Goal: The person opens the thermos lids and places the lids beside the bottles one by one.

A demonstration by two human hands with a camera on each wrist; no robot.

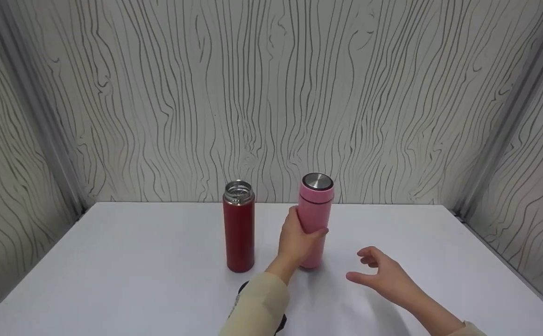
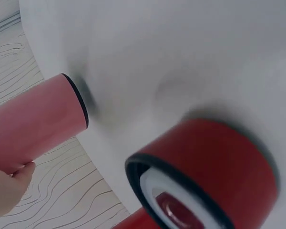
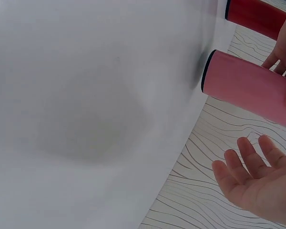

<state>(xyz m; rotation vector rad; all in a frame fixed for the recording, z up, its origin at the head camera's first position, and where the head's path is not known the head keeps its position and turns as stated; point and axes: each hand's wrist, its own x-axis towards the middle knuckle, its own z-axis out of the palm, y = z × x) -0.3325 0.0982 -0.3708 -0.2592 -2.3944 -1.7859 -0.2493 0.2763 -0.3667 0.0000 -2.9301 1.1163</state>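
Note:
My left hand point(image 1: 297, 240) grips the pink thermos bottle point(image 1: 315, 210) around its middle. This bottle has its steel-topped lid on and leans slightly; I cannot tell whether its base touches the table. To its left stands the red thermos bottle point(image 1: 239, 233), upright, its steel mouth uncovered. A red bottle cap point(image 2: 219, 162) with a dark rim and white inside stands on the table in the left wrist view; my left sleeve mostly hides it in the head view. My right hand point(image 1: 388, 277), fingers spread and loosely bent, is held to the right of the pink bottle, apart from it.
The white table point(image 1: 150, 261) ends at a back wall point(image 1: 182, 116) with a wood-grain pattern, close behind the bottles. Side panels with grey posts point(image 1: 33, 102) flank the table.

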